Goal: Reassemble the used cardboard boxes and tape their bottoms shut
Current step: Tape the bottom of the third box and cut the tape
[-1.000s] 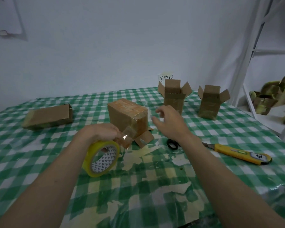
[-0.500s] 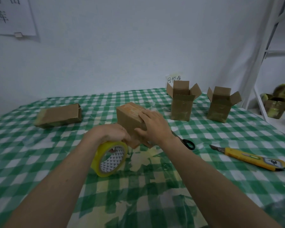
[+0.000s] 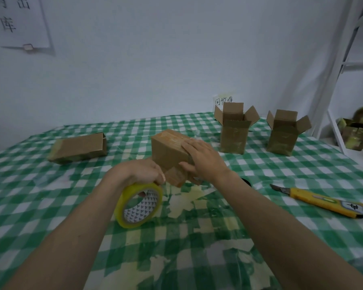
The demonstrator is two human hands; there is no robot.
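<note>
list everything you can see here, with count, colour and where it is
box being taped: 1, brown, table centre, under the right hand
flattened box: 1, brown, lying far left on the table
open boxes: 2, brown, upright with flaps up, far right of the table, second at
tape roll: 1, yellow-clear, near centre, in the left hand
utility knife: 1, yellow, right on the table
scissors: 1, black handle only showing, behind the right forearm
tablecloth: 1, green-white check
paper label: 1, white, behind the open boxes
wall notice: 1, white, upper left
shelf frame: 1, white, right edge
left hand: 1, grips the tape roll
right hand: 1, rests on the box being taped
</note>
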